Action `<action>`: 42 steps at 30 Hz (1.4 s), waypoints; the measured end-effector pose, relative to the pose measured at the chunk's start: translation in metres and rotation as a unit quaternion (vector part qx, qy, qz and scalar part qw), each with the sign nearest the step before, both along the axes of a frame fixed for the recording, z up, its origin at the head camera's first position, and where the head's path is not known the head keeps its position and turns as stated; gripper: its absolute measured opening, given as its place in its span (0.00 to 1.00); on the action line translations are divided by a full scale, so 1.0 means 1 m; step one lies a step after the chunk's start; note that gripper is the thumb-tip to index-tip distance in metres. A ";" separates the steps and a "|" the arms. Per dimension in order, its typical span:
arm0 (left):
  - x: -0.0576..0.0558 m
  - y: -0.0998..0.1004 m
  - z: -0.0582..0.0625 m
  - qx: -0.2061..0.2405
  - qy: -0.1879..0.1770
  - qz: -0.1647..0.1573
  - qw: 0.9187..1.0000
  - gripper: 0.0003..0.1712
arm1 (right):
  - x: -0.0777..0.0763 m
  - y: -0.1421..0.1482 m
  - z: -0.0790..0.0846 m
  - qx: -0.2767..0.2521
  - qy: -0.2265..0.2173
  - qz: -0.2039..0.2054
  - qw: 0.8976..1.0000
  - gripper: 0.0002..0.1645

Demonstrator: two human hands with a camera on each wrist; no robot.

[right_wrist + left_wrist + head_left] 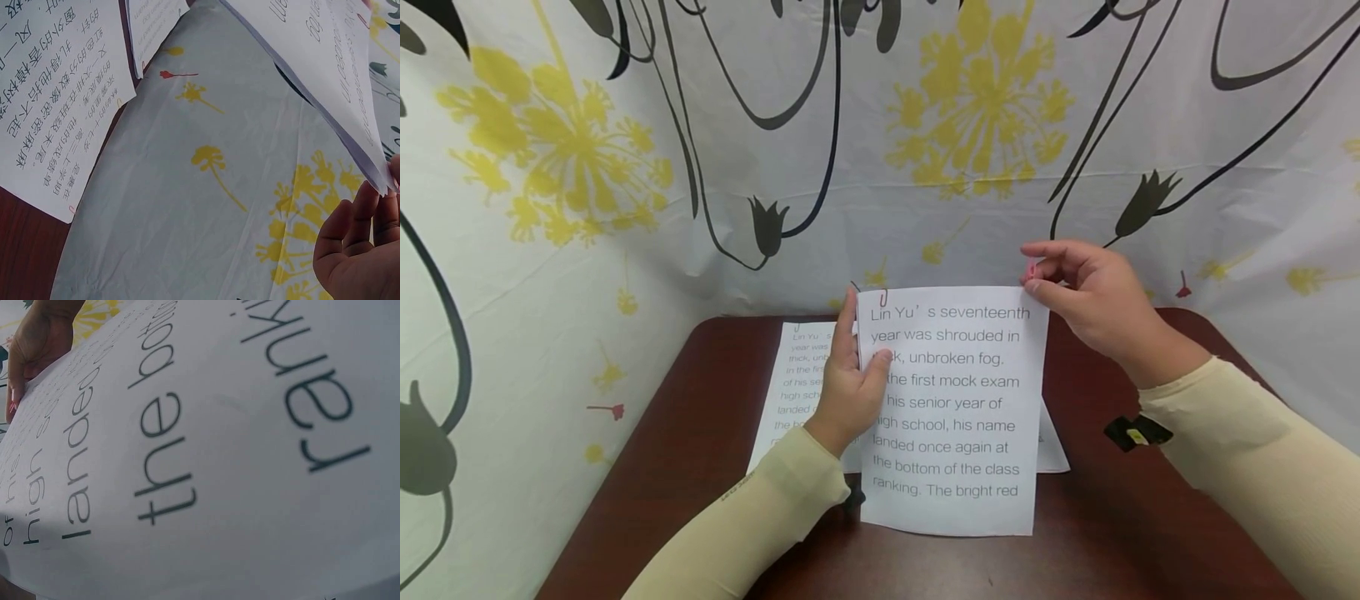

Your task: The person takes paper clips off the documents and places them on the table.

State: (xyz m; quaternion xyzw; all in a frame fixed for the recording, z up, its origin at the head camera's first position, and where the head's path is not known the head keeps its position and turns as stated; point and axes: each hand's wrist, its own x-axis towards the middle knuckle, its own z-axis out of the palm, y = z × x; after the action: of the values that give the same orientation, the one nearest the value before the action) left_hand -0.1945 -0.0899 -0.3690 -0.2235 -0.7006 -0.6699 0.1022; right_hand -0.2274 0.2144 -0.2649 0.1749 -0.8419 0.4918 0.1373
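Behind everything hung a flower-patterned cloth (pixel 865 150), and in front of it stood your brown table (pixel 1105 517). You had a stack of printed sheets (pixel 955 417) raised above the table, in front of other papers (pixel 797 379) lying there. Your right hand (pixel 1097 296) was at the stack's upper right corner, thumb and fingers pinching a pink clip (pixel 1032 268); your left hand (pixel 852 387) grasped the left edge, thumb across the front. A red paper clip (pixel 883 297) sat on the top edge, near the left corner.
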 end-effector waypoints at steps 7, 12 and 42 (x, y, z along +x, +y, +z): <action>-0.001 0.000 -0.001 0.003 0.005 -0.001 1.000 0.56 | 0.000 0.000 0.000 0.011 -0.001 -0.008 1.000 0.25; -0.001 -0.001 -0.001 0.002 0.001 0.000 1.000 0.56 | -0.001 0.000 0.001 0.001 0.003 0.001 1.000 0.25; -0.001 0.000 -0.001 -0.002 -0.005 0.005 1.000 0.56 | 0.015 0.047 -0.012 0.053 0.001 -0.008 0.999 0.24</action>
State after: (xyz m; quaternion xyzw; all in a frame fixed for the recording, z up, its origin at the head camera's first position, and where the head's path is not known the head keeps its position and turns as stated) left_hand -0.1954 -0.0899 -0.3697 -0.2168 -0.7033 -0.6693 0.1019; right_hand -0.2125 0.2613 -0.2774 0.1756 -0.8680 0.4452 0.1324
